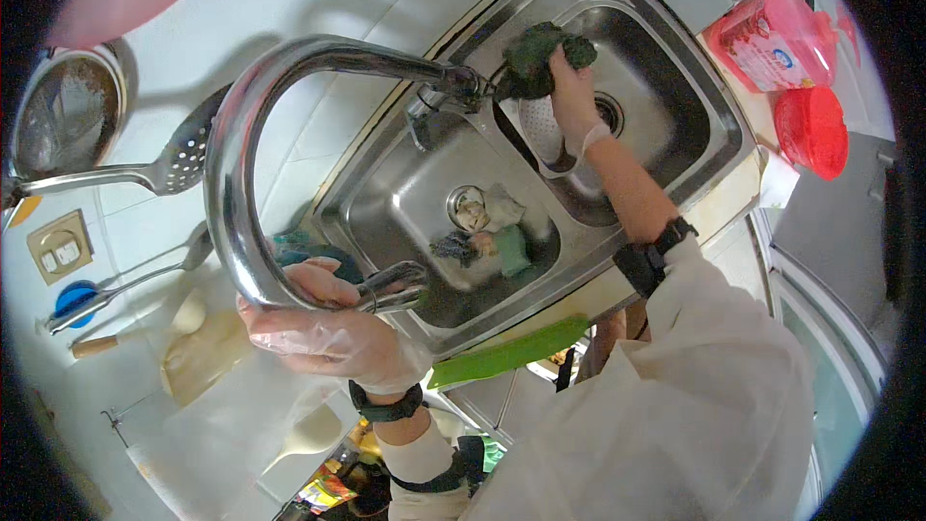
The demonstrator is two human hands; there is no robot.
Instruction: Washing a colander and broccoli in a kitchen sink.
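Note:
My left hand [333, 333], in a clear plastic glove, is closed around the chrome faucet's curved spout [231, 188] near its outlet. My right hand [575, 98], also gloved, grips a bunched dark green cloth [539, 54] beside the faucet's base, over the divider of a stainless steel double sink [499, 282]. Below that hand, a white perforated strainer [541, 123] is partly hidden in the far basin. The near basin holds a green sponge [512, 250], a dark scourer [454, 247] and pale scraps around the drain [466, 208].
A pink detergent jug [774, 36] and a red container [812, 132] stand right of the sink. A slotted spoon [184, 152] and a pan [69, 112] hang on the tiled wall, near a power outlet [59, 253]. A bright green strip [506, 354] lines the counter's front.

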